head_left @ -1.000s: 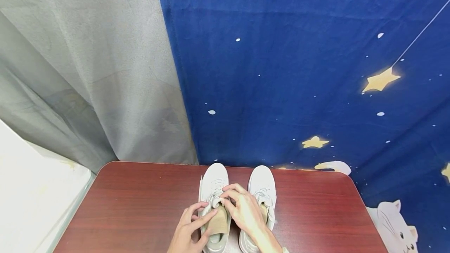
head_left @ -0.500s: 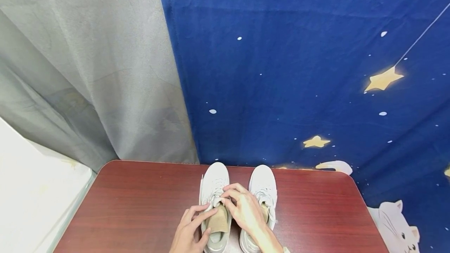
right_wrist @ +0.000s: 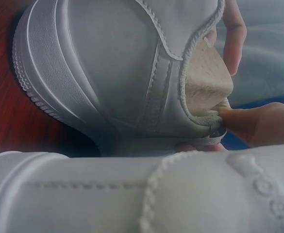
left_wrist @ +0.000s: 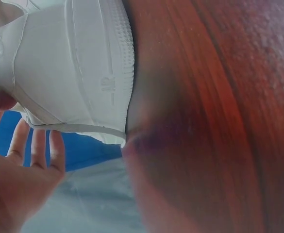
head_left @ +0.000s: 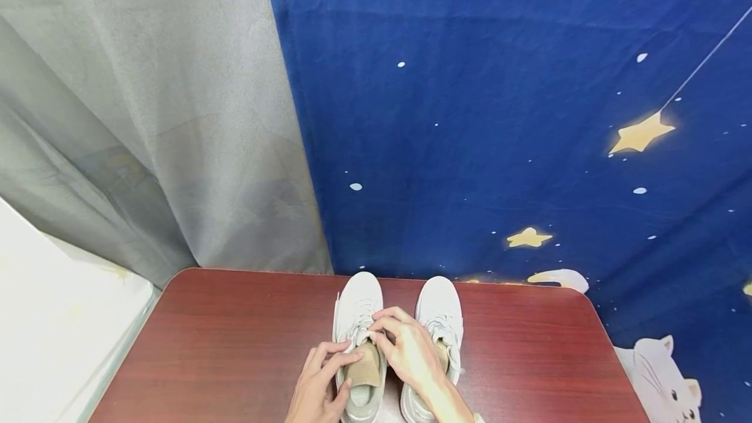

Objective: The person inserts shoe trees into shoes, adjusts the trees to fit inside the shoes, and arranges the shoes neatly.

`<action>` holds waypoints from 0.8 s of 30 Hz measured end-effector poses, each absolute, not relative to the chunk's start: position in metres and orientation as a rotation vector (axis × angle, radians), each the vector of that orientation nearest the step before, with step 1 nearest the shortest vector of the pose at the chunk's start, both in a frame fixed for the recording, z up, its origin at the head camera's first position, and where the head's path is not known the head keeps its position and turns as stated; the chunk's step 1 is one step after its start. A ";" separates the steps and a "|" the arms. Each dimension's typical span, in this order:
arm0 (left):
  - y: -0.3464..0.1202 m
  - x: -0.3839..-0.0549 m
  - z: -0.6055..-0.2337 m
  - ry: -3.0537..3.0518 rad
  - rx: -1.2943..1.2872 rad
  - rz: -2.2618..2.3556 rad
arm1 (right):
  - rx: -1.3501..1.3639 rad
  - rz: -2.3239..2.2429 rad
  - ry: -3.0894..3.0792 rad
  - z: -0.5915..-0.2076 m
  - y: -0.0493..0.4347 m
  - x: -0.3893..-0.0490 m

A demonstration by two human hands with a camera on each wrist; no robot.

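Two white lace-up sneakers, a left sneaker (head_left: pixel 360 299) and a right sneaker (head_left: pixel 439 299), stand side by side with toes pointing away from me. A tan, soft-looking insert (head_left: pixel 365 369) shows in the left sneaker's opening. Forefinger and thumb of my left hand (head_left: pixel 314 380) pinch its left side; other fingers lie along the sneaker. My right hand (head_left: pixel 411 351) reaches across and pinches the front edge of the opening, near the tongue. In the right wrist view, its thumb (right_wrist: pixel 248 121) presses at this rim beside the insert (right_wrist: pixel 206 80). The insert's inner end is hidden.
The sneakers are near the far edge of a reddish-brown wooden table (head_left: pixel 235 338). Behind it hang a grey curtain (head_left: pixel 223 116) and a blue star-printed curtain (head_left: pixel 470 116). A white surface (head_left: pixel 59 318) borders the left side. More tan material shows inside the right sneaker.
The insert's near edge has shifted slightly forward, and my left forefinger has moved a little with it. The right hand keeps its place at the rim.
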State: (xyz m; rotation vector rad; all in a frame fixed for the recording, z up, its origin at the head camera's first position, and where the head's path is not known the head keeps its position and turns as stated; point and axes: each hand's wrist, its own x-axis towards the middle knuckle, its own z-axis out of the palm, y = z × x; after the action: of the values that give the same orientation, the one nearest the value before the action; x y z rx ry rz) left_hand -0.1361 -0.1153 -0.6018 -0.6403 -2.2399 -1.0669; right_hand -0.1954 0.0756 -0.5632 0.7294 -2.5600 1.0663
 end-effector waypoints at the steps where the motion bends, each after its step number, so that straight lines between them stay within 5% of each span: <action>1: -0.116 -0.136 -0.602 -2.245 -0.631 -1.066 | 0.727 1.065 -2.569 -0.563 0.075 -0.195; 24: -0.112 -0.143 -0.600 -2.222 -0.583 -1.007 | 0.724 1.055 -2.591 -0.563 0.076 -0.197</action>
State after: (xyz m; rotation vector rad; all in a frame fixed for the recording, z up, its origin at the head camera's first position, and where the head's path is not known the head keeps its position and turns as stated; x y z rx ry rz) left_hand -0.1434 -0.1125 -0.6002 -0.5834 -2.2224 -1.0073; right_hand -0.1973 0.0763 -0.5629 0.7237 -2.5910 1.0552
